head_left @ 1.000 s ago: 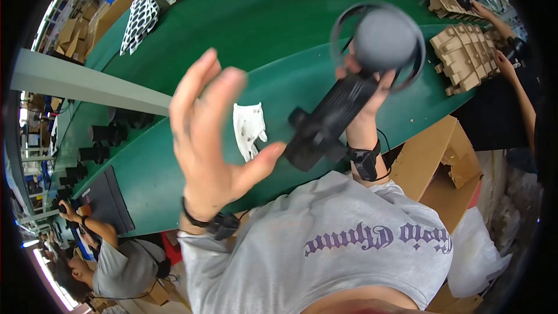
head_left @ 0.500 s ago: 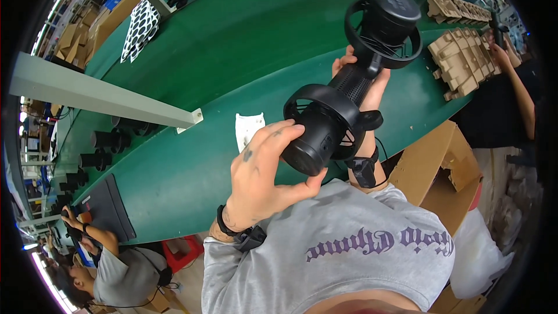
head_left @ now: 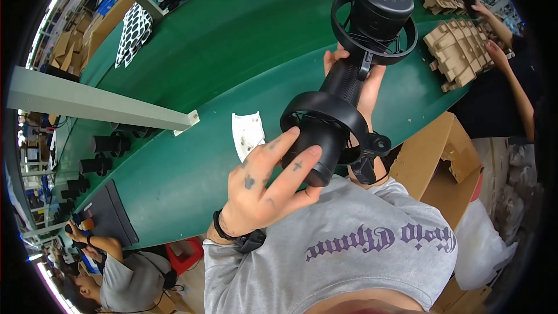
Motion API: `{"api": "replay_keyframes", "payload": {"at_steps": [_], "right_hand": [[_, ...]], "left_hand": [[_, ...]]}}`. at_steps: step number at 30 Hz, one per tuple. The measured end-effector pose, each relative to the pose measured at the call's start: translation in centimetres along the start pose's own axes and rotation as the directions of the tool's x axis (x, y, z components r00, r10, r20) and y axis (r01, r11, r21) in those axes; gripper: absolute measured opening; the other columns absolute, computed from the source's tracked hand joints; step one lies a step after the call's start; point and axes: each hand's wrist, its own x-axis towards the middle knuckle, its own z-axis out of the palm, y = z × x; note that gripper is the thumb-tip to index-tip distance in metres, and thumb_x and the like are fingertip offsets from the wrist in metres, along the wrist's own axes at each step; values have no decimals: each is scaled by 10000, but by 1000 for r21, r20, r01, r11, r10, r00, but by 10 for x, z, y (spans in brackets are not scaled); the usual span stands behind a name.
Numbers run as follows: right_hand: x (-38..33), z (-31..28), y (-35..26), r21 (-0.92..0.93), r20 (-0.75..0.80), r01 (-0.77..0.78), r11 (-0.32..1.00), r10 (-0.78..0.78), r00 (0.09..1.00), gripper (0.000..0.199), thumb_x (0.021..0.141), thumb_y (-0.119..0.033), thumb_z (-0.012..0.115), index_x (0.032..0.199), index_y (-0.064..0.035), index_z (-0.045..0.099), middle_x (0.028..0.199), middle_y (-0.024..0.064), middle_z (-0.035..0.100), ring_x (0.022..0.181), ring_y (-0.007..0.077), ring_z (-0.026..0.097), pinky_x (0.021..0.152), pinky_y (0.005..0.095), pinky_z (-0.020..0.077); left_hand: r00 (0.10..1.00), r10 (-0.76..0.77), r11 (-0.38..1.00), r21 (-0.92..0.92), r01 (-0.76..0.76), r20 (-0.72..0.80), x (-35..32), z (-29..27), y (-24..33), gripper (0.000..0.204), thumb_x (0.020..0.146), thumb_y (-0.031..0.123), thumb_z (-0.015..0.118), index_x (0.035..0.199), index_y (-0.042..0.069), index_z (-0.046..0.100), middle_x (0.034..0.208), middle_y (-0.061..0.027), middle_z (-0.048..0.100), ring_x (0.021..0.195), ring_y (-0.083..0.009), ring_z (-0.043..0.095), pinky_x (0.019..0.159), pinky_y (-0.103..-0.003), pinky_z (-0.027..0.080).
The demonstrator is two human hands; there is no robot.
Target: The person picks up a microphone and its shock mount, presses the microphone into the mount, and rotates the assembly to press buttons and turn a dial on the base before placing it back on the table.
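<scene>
a: start at the hands. what has the left hand (head_left: 264, 189) got?

b: its fingers are wrapped over the near barrel of a black twin-barrel device (head_left: 349, 81), thumb side tucked under, so it is closed around that end. the right hand (head_left: 357, 84) is behind the middle stem, curled round it; only the fingertips and part of the palm show.

a: and where is the device itself?

b: held up in the air over the near edge of the green worktop (head_left: 244, 40), close to the person's chest, with the far barrel and its ring guard pointing out toward the worktop's right end.

a: how would you handle it well from here?

b: i'd judge the right hand should carry the weight at the stem while the left turns or checks the near barrel, fingers kept off the thin ring guard, which looks easy to flex.

a: anything lying under it?

b: a crumpled white cloth (head_left: 247, 132) on the worktop, just beyond the left hand.

a: packaging, labels?

b: a round label on the far barrel's flat end, too small to read. brown moulded cardboard trays (head_left: 459, 52) at the right end, where another person's hands work. an open brown cardboard box (head_left: 447, 157) stands off the near edge to the right, a white bag (head_left: 482, 244) below it. a black-and-white patterned sheet (head_left: 133, 32) lies at the far left.
</scene>
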Motion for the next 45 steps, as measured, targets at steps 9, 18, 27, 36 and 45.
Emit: {"api": "replay_keyframes", "payload": {"at_steps": [9, 18, 27, 36, 45], "right_hand": [[2, -14, -2, 84, 13, -48, 995, 47, 999, 636, 886, -528, 559, 1243, -12, 456, 1098, 98, 535, 895, 169, 566, 1041, 361, 393], [0, -6, 3, 118, -3, -39, 992, 39, 999, 614, 894, -519, 554, 1228, -9, 480, 1101, 132, 547, 884, 190, 563, 1031, 375, 394], [0, -10, 6, 215, 71, -78, 973, 64, 995, 603, 902, -492, 551, 1227, 12, 488, 1109, 178, 548, 876, 224, 568, 1007, 405, 426], [-4, -15, 9, 385, 217, -281, 879, 209, 953, 505, 917, -361, 557, 1240, 16, 463, 1206, 140, 464, 950, 232, 549, 1037, 437, 405], [-7, -21, 13, 434, 315, -432, 791, 317, 895, 578, 834, -492, 623, 1226, -87, 494, 1160, 26, 482, 917, 164, 539, 962, 439, 447]], "left_hand": [[977, 204, 971, 114, -210, 62, 7, -2, 6, 478, 567, 55, 741, 1031, 156, 683, 1161, -154, 594, 783, -245, 608, 621, -316, 535], [900, 381, 846, 313, -431, 210, 11, -2, 17, 302, 738, 151, 668, 996, 297, 609, 1141, 66, 627, 950, -158, 475, 637, -246, 395], [739, 476, 700, 302, -647, 477, 28, -17, 22, 136, 790, 206, 613, 917, 231, 576, 1147, 95, 622, 1017, -118, 481, 673, -239, 363], [449, 578, 462, 181, -868, 682, 37, -20, 25, 83, 634, 109, 624, 716, 120, 613, 1104, -20, 581, 1180, -178, 395, 752, -292, 346], [41, 574, 181, -78, -980, 818, 60, -17, 34, 200, 531, 132, 618, 730, 132, 599, 1127, -21, 575, 1177, -204, 423, 647, -267, 331]]}}
